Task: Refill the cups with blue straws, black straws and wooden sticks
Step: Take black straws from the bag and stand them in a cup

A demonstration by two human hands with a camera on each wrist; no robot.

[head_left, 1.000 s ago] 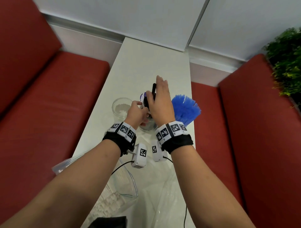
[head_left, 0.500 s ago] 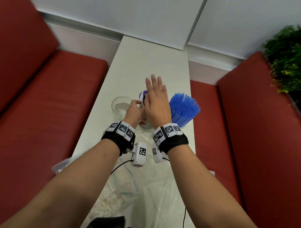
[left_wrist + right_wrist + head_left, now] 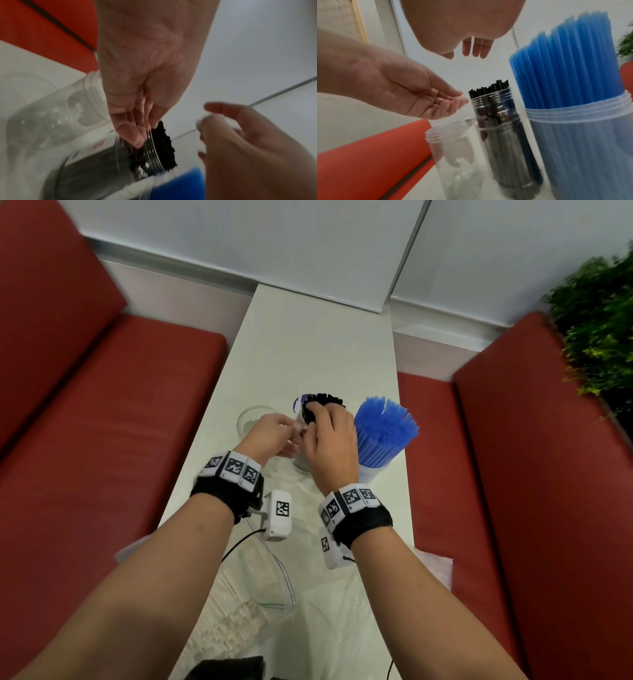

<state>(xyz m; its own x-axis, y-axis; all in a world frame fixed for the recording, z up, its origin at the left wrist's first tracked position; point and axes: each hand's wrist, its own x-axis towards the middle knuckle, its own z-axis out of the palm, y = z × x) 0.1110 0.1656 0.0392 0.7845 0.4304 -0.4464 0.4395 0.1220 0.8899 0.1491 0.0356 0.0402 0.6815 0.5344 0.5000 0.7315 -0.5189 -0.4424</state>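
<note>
A clear cup of black straws (image 3: 323, 400) (image 3: 489, 89) stands mid-table, between an empty clear cup (image 3: 248, 419) (image 3: 453, 155) on its left and a cup packed with blue straws (image 3: 383, 426) (image 3: 573, 70) on its right. My right hand (image 3: 318, 416) (image 3: 471, 52) hovers over the black straw tops with fingers loosely extended, holding nothing. My left hand (image 3: 291, 433) (image 3: 137, 135) has relaxed fingers that touch the rim of the black straw cup (image 3: 150, 151), palm empty. The cup's lower part is hidden behind both hands in the head view.
A clear plastic bag of pale wooden sticks (image 3: 239, 611) lies on the table near me, with crumpled clear plastic (image 3: 342, 611) beside it. Red benches (image 3: 102, 440) flank the narrow white table (image 3: 308, 344). A green plant (image 3: 599, 320) stands far right.
My right hand, raised flat above the cup before, has dropped onto the black straw tops. The left hand stayed at the cup's rim.
</note>
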